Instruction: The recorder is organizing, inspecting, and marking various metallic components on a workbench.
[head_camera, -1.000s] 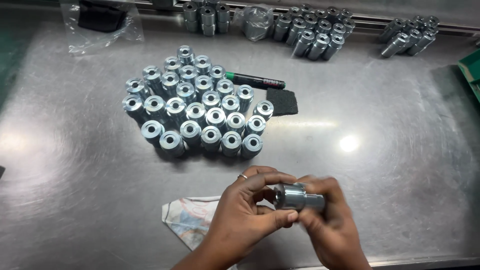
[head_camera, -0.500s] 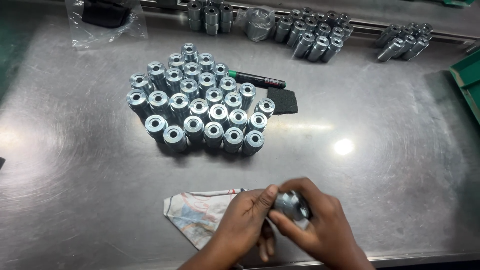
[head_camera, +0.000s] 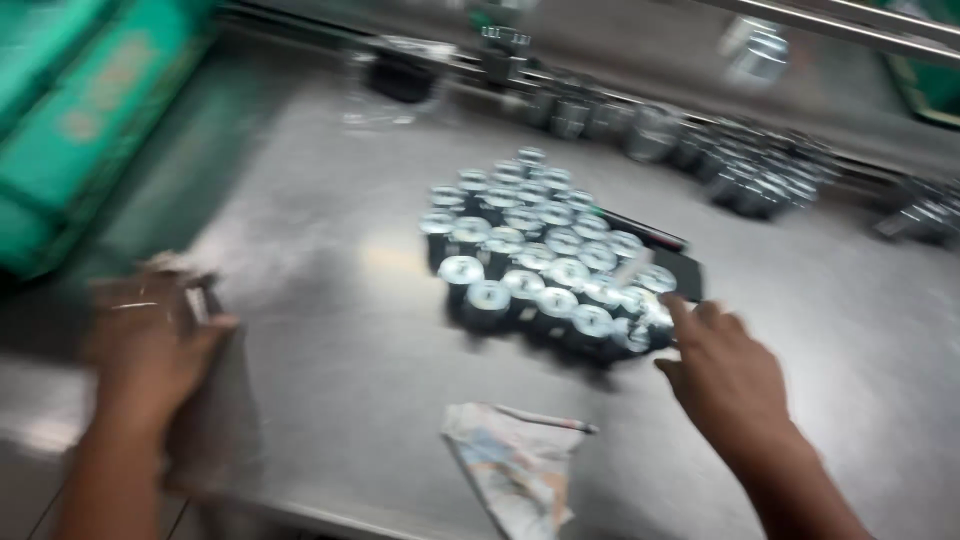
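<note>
Motion blur hides detail: right hand (head_camera: 725, 375) spread, fingertips at the near-right edge of the metal fittings cluster (head_camera: 545, 260); left hand (head_camera: 150, 340) grip cannot be told

Your right hand (head_camera: 725, 375) is reaching into the lower right edge of the cluster of metal cylinders (head_camera: 545, 260) at centre frame. Your left hand (head_camera: 150, 335) is resting at the left edge, blurred. A crumpled cloth (head_camera: 510, 465) is lying at bottom centre.
</note>
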